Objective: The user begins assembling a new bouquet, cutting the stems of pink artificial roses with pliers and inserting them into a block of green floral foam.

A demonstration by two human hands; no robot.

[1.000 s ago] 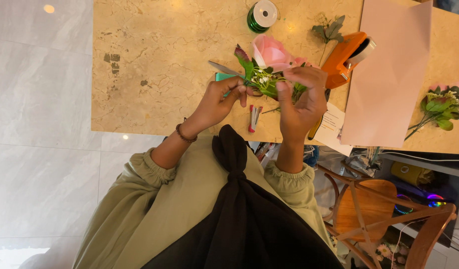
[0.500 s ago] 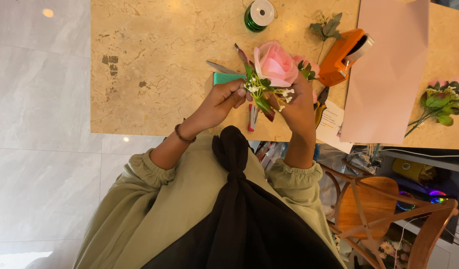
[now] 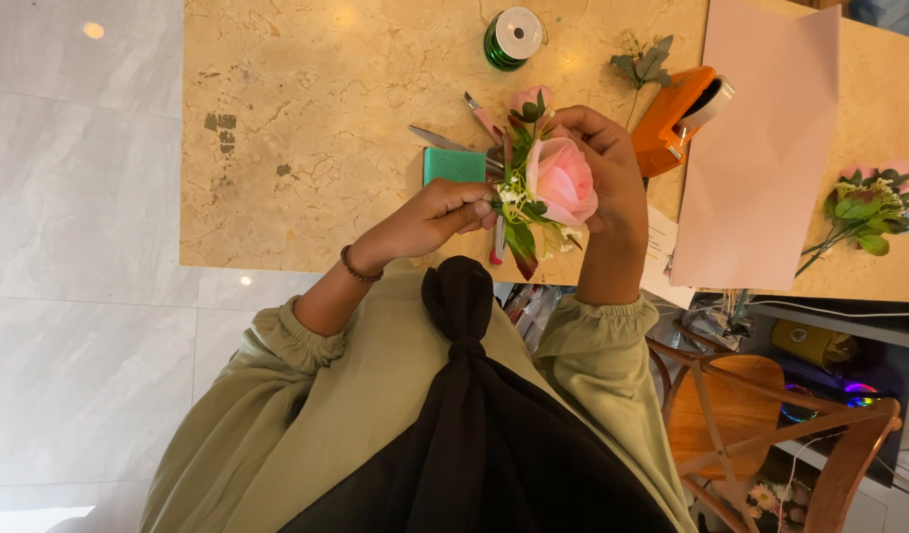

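the person is holding a small posy above the near edge of the table (image 3: 306, 148), with a pink rose (image 3: 565, 180) as its head and green leaves and tiny white blooms (image 3: 518, 212) bunched under it. the right hand (image 3: 602, 168) is wrapping around the rose from three o'clock, fingers curled close on the flower, while the left hand (image 3: 436, 215) is coming in from nine o'clock and pinching the stems and leaves between thumb and fingertips. the grip on the rose itself looks risky to me: pressing that hard could be bruising or loosening the petals. the pinch on the left is narrow, so a stem or a sprig of white filler could be slipping out and dropping past the table edge onto the person's lap. scissors (image 3: 454, 143) are lying just beyond the hands at about eleven o'clock beside a teal block (image 3: 454, 165), and a lowered wrist could be catching the blades. an orange tape dispenser (image 3: 676, 123) at two o'clock and a green wire spool (image 3: 513, 38) at twelve are sitting well apart.
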